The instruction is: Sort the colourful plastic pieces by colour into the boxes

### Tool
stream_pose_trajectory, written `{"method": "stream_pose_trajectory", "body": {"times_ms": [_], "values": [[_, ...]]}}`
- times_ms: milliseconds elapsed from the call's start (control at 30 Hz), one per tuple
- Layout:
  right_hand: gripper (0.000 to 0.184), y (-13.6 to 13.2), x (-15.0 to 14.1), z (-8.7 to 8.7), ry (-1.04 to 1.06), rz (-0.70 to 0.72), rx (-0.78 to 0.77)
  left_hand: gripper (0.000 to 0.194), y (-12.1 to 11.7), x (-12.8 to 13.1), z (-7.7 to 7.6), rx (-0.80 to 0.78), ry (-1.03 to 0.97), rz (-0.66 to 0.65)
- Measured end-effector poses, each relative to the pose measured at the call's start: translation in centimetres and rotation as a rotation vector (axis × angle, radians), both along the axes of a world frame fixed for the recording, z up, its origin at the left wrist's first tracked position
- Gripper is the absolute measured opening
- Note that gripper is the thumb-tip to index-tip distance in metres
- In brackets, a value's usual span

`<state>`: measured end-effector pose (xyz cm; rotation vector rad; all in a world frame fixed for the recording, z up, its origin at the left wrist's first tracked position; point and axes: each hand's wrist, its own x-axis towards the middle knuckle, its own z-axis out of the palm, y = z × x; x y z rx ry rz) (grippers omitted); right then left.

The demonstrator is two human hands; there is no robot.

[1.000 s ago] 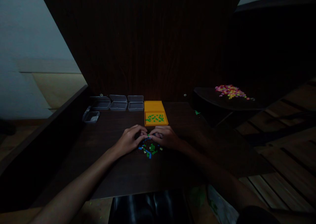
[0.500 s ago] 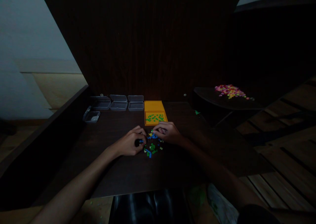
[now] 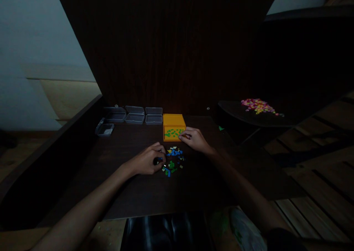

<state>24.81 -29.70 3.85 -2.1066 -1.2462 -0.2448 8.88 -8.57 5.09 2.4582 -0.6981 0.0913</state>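
My right hand (image 3: 195,138) reaches over the right front corner of a yellow box (image 3: 174,140), thumb and fingers pinched together. Whatever lies between those fingertips is too small and dark to make out. Inside the box are scattered small green toy bricks (image 3: 173,133); its lid is folded back. My left hand (image 3: 149,159) rests on the table at the left edge of a loose pile, fingers curved and the thumb apart from them. In that pile are blue bricks (image 3: 175,153), green bricks (image 3: 172,165) and a few yellow and pale ones. The left palm is hidden.
Several clear plastic cases (image 3: 135,119) with raised lids line the back left of the dark table (image 3: 138,195). Another clear case (image 3: 105,130) stands before them. Colourful beads (image 3: 258,106) lie heaped on a side shelf at right. A green scrap (image 3: 221,128) lies near the shelf.
My hands, together over the pile a second ago, have separated. The right carried a small green piece away from the pile toward the yellow box. My left hand has stayed by the pile's left side.
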Motion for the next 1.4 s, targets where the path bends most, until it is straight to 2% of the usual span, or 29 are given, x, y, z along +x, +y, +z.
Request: {"method": "stream_pose_trajectory", "body": {"times_ms": [167,367,600,700,867,1067,1200,1300,1400], "values": [[0.013,0.6,1.4,0.2,-0.007,-0.074,-0.154,0.011,-0.1,0.0,0.0,0.008,0.0,0.008],[0.009,1.5,1.9,0.4,-0.021,-0.091,-0.281,0.012,-0.2,0.1,0.1,0.001,0.007,0.029],[0.011,1.4,2.0,0.2,-0.076,-0.108,-0.3,0.012,-0.3,0.1,0.1,-0.011,-0.002,0.034],[0.015,1.4,2.1,0.3,-0.06,-0.129,-0.261,0.01,-0.3,0.2,0.0,-0.003,0.003,0.045],[0.021,0.8,1.3,0.6,-0.039,-0.151,-0.1,0.011,-0.2,0.2,0.0,0.024,0.011,0.044],[0.022,0.2,-0.7,-0.3,-0.073,-0.09,0.016,0.008,-0.2,0.1,0.3,0.013,0.027,0.046],[0.021,0.5,-2.0,-0.5,-0.101,-0.015,0.095,0.01,-0.1,0.1,0.3,0.0,0.021,0.035],[0.021,0.8,-3.1,-0.4,-0.097,0.109,0.148,0.013,0.0,0.2,0.3,-0.045,-0.002,0.037],[0.02,1.1,-4.3,-0.3,-0.051,0.229,0.124,0.016,0.2,0.4,0.1,-0.101,-0.057,0.084]]}}
